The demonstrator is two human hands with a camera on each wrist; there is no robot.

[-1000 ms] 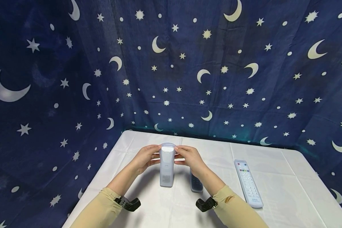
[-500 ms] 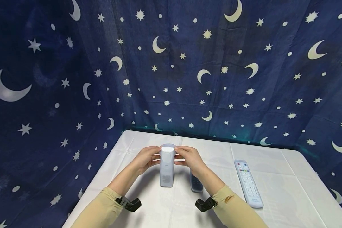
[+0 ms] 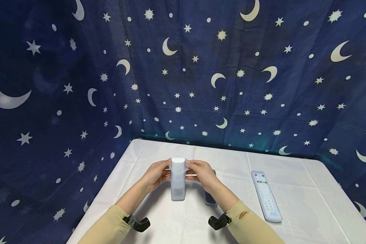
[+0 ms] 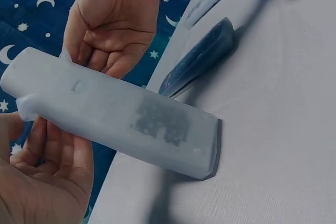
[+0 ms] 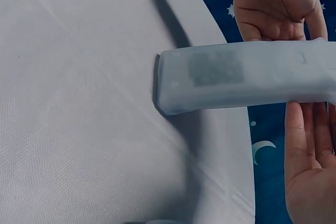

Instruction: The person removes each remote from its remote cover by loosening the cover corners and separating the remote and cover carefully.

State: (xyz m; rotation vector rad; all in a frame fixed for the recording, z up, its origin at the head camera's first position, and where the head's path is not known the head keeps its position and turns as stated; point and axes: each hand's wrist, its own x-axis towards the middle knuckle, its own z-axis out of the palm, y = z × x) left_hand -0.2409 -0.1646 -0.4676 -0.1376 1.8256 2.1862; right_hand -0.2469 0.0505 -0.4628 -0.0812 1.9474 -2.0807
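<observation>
At the far side hangs a starry curtain; left on your white bench, your left hand and right hand, each grip narrow, pinch a translucent sleeve around an upright white remote; rightward lie a pale remote and a dark remote.

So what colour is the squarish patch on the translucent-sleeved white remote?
The squarish patch is dark grey, clearest in the left wrist view.

Dark remote obstructing near hands, free gap, pale remote
</observation>
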